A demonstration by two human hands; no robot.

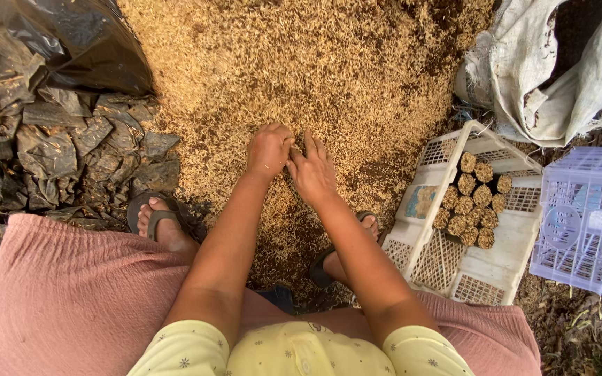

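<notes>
My left hand (267,150) is curled narrow and my right hand (311,170) half spread, touching each other over the husk pile (315,63); whether they pinch anything I cannot tell. Right of me, a white crate (485,278) holds filled tubes (472,202).

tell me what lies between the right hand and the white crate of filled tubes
In the head view, only husk heap lies between the right hand and the white crate.

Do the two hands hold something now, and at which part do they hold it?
It cannot be told. The left hand is curled and the right hand meets it above the heap of rice husk; anything between the fingers is hidden.
</notes>
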